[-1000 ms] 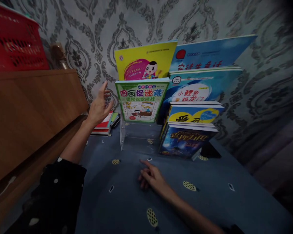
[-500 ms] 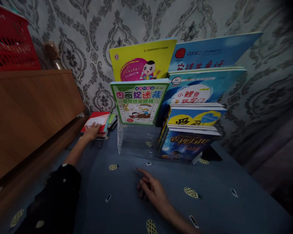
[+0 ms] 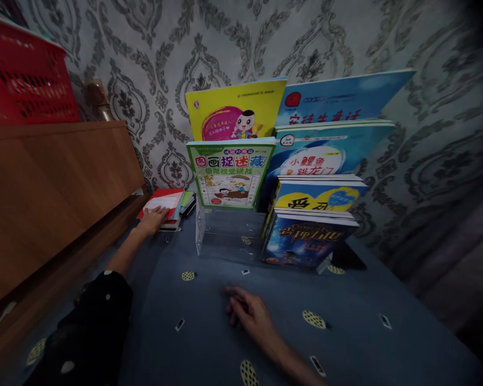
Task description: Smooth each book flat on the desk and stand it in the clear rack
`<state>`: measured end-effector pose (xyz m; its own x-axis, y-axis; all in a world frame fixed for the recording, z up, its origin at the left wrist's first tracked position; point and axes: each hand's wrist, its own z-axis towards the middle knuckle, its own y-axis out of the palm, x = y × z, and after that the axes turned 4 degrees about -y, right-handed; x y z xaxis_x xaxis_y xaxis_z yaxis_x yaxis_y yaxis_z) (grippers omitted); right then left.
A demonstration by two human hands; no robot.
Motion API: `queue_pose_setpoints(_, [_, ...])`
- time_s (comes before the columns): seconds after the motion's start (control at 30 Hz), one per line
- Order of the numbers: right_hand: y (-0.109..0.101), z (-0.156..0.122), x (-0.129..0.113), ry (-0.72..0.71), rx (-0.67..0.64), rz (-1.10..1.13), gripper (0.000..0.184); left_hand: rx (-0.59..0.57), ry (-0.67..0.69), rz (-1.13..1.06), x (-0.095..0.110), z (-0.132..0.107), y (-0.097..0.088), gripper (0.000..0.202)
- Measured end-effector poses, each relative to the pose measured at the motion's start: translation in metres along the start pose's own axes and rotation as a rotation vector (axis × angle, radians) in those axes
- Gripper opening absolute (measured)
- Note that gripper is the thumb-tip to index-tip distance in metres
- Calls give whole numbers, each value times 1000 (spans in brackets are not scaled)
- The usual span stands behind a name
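Left hand [image 3: 152, 219]: fingers laid over the near edge of a red-covered book [image 3: 169, 194], top of a small stack [image 3: 172, 224] on the desk [image 3: 209, 327]. Thumb hidden; cannot tell whether the fingers pinch the cover or only rest on it. Book looks thin, so probably light, bendy, with a slightly slick cover; corners likely to crease. Best hold, I judge: near edge, thumb beneath, fingers on top, all pages caught together. Right hand [image 3: 253, 313]: index finger stretched out, the rest loosely curled, nothing between them. Beyond the right fingers, a clear stand [image 3: 200, 231] bears upright books: a yellow book [image 3: 213, 102] behind a green-bordered book [image 3: 230, 174]; to their right, stepped rows with a dark-blue book [image 3: 301, 244] foremost. Well beyond and left of the left fingers, a slotted red basket [image 3: 28, 80]; contents unclear.
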<state>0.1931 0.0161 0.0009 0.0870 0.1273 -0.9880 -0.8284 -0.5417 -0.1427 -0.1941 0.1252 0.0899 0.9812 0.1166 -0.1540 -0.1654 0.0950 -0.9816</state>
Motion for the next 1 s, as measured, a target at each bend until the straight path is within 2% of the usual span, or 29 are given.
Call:
queue_pose_setpoints(0.3, [0,-1,-4,8,-5,5,56,63,17,-10,1,-25,-17,42])
queue_pose_setpoints(0.43, [0,-1,-2,-18,7,-5,54,96,25,-17,12,-51,-19,41])
queue_pose_setpoints(0.53, [-1,-1,-1,-34,7,-8,50,87,75,-23,26,-94,-25,37])
queue_pose_setpoints(0.63, [-2,-1,0,-43,-15,-9,46,23,233,-78,42,-155,-39,36])
queue_pose_setpoints(0.7, [-3,0,0,-43,-26,-6,44,-95,313,-200,49,-192,-51,35])
queue_pose_setpoints(0.77, [-3,0,1,-44,-29,-10,42,-220,316,-379,49,-215,-58,38])
queue_pose_setpoints(0.8, [-4,0,1,-45,-30,-13,41,-257,282,-431,46,-220,-57,42])
queue_pose_setpoints(0.87, [-4,0,1,-48,-36,-21,40,-262,165,-439,38,-217,-46,50])
queue_pose_setpoints(1.0, [-3,-1,1,-59,-32,-29,40,-188,-37,-340,27,-191,4,66])
